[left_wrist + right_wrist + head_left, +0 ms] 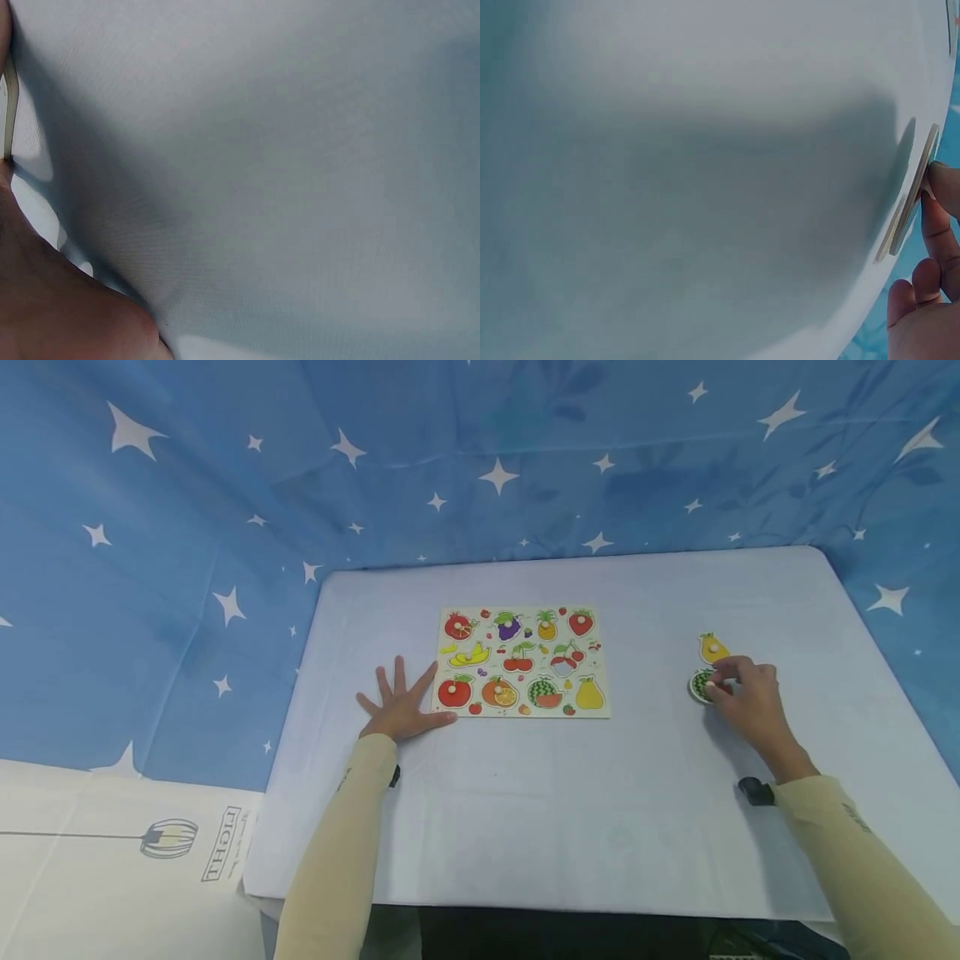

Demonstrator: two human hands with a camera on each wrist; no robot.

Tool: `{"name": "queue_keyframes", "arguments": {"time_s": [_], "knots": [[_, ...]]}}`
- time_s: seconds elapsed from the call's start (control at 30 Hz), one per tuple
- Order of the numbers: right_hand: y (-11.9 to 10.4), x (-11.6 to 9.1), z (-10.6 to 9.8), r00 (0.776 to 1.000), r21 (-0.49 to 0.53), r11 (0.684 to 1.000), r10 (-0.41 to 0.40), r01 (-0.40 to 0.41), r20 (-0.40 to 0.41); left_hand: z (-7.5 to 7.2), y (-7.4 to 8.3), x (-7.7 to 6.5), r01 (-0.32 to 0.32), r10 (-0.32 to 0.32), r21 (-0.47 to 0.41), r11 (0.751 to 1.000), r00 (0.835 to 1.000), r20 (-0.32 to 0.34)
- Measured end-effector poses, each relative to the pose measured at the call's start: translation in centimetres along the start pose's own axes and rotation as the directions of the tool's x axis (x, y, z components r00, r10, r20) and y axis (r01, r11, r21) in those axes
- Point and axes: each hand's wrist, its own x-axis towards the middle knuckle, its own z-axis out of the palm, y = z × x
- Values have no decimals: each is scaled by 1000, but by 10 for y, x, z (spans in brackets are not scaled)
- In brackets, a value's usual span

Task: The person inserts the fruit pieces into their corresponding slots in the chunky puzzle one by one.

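With fingers spread wide, my left hand (405, 710) lies on the table at the left edge of a fruit puzzle board (491, 670), fingertip and thumb tip right at its side. The left wrist view shows part of that hand (67, 315) and a sliver of the board's edge (10, 112). Over on the right, my right hand (757, 706) pinches a round watermelon puzzle piece (699, 686) between thumb and finger. Just behind it is a yellow pear puzzle piece (713, 648). Seen edge-on in the right wrist view, the watermelon piece (915, 191) stands close over the cloth.
A white cloth covers the table (525, 827). Blue star-patterned fabric (420, 460) hangs behind and to the left. Printed on the board are pictures of a watermelon (544, 693) and a pear (589, 693) in its bottom row.
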Motion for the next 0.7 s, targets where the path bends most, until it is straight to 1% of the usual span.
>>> {"name": "queue_keyframes", "arguments": {"time_s": [0.3, 0.47, 0.7], "knots": [[-21, 5, 17, 998, 53, 996, -67, 67, -15, -5, 4, -4, 9, -10, 39, 999, 1000, 16], [-33, 9, 29, 993, 90, 989, -115, 116, -15, -5, 4, -4, 8, -8, 34, 999, 1000, 11], [-51, 11, 44, 994, 97, 990, -106, 103, 28, -3, 2, -1, 10, -10, 16, 1000, 1000, 12]]}}
